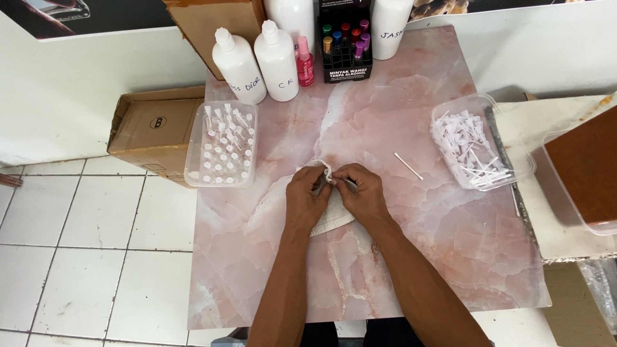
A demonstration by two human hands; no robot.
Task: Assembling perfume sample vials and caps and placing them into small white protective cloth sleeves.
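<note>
Both hands pinch a small white piece over a white cloth (334,215): left hand (306,196) steadies, right hand (361,193) works it; keep it low over pink marble worktop (398,257), w/ tray of vials (222,144) nearby.

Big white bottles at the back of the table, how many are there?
4: two capped bottles stand side by side at back left, two larger ones flank the black display box. More may be hidden.

Head camera looks steeply down, close over the table (385,270).
</note>
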